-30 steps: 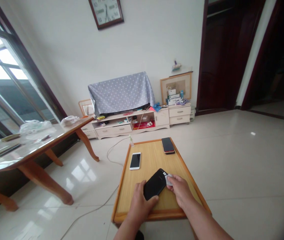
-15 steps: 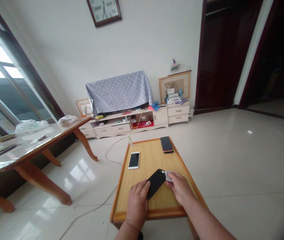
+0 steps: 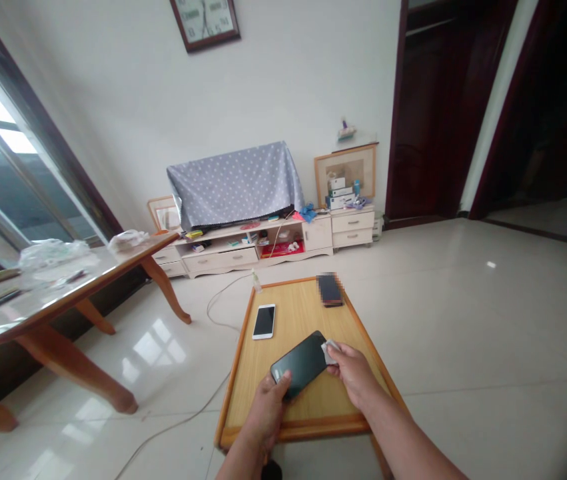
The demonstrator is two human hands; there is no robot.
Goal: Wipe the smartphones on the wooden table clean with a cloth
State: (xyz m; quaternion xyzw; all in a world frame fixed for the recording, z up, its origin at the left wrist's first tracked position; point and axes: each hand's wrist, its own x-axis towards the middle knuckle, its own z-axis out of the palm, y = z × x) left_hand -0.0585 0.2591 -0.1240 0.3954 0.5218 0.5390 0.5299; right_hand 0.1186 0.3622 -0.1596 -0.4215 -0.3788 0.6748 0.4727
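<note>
A black phone (image 3: 302, 363) is tilted above the near part of the small wooden table (image 3: 293, 293). My left hand (image 3: 267, 410) is closed on its lower left end, thumb lying over the top face. At the opposite end, my right hand (image 3: 353, 373) pinches a folded white wipe or cloth (image 3: 330, 351), which touches the phone's edge. Farther up the table lies a white phone (image 3: 264, 321) with a dark screen. At the back right corner is a dark stack (image 3: 330, 290) of what look like phones, its details blurred.
A small clear bottle (image 3: 256, 281) stands at the table's back left corner. To the left is a larger table (image 3: 128, 257) with plastic bags on it. A cable (image 3: 183, 421) runs across the floor. A low white cabinet (image 3: 223, 260) lines the wall.
The black phone has been turned, so its broad glossy face now shows. My left thumb has moved onto that face. My right hand still holds the wipe at the phone's far end.
</note>
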